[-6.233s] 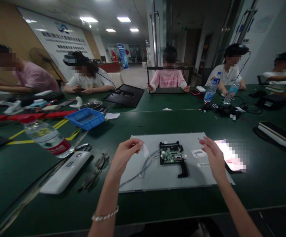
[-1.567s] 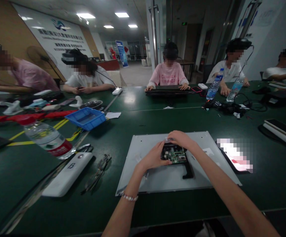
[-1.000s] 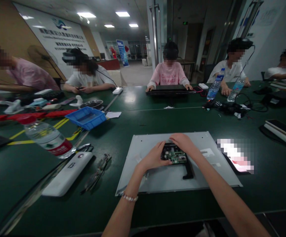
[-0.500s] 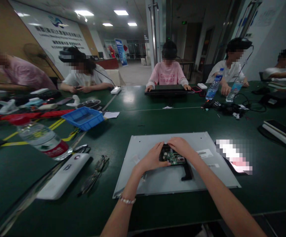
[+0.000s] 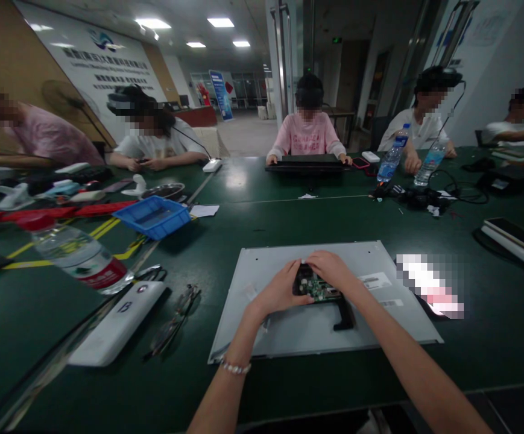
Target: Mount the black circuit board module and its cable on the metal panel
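Note:
A green circuit board (image 5: 321, 290) in a black plastic frame (image 5: 345, 317) lies over the middle of a flat grey metal panel (image 5: 289, 337). My left hand (image 5: 280, 288) grips the board's left side, thumb along its near edge and fingers at the far corner. From the right, my right hand (image 5: 330, 269) curls over the far edge, its fingertips close to the left ones. Its fingers partly cover the board, and what lies under the fingertips is hidden. White labels show on the panel to the right of the board.
Eyeglasses (image 5: 172, 322), a white power bank (image 5: 119, 322) and a tilted water bottle (image 5: 78, 253) lie to the left. A blue tray (image 5: 153, 218) sits beyond them. A bright-screened phone (image 5: 429, 286) is right of the panel. Several people sit across the green table (image 5: 252, 211).
Almost nothing differs. Both hands keep the same hold on the circuit board, and the view has shifted very slightly.

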`<state>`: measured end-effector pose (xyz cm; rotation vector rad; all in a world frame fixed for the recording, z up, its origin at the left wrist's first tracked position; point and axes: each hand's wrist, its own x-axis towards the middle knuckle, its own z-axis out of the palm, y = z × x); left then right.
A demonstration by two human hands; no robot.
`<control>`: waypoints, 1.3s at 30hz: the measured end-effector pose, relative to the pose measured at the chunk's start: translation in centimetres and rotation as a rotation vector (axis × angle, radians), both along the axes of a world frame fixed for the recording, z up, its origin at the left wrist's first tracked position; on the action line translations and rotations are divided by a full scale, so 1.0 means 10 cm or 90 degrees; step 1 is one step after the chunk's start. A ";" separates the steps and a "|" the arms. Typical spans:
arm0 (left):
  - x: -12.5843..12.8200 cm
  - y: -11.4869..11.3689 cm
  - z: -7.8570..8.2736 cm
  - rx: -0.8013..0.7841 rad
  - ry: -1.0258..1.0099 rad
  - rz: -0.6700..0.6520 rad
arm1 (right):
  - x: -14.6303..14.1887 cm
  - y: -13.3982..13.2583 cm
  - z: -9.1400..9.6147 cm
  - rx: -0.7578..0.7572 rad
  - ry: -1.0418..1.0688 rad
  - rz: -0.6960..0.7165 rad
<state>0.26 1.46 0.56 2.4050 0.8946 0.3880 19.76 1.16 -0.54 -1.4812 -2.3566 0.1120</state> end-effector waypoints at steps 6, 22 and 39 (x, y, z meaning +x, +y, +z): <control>-0.01 -0.01 -0.02 -0.003 0.020 0.011 | -0.02 -0.03 -0.04 0.000 0.042 -0.013; 0.04 -0.12 0.15 0.049 0.028 0.031 | 0.76 -0.83 0.12 -0.020 0.187 -0.139; 0.64 -1.03 0.08 0.223 0.114 0.047 | 1.01 -0.96 -0.10 -0.175 0.316 -0.215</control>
